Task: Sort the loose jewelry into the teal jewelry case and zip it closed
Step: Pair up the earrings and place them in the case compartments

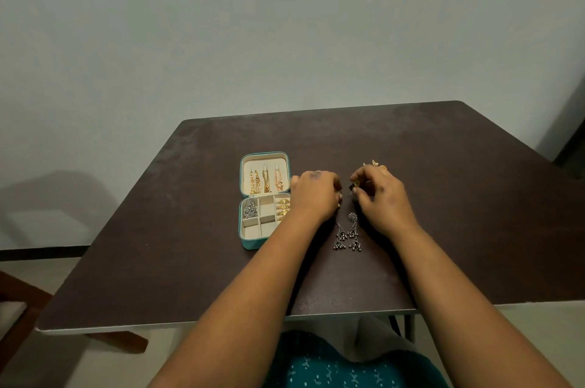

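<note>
Both hands over the table (158,229) beside the open teal jewelry case (250,243); several items partly concealed

The right hand (378,197) pinches a small dark earring (352,187) between curled fingertips; its form is too small to resolve. The left hand (313,194) has curled fingers, and whether they hold anything cannot be determined, as the back of the hand hides them. This hand also covers the right edge of the case, cutting off the gold rings (284,207). Silver dangle earrings (347,234) lie between the wrists. Gold pieces (375,163) beyond the right hand are mostly hidden by it. Gold chains (266,181) hang in the lid
</note>
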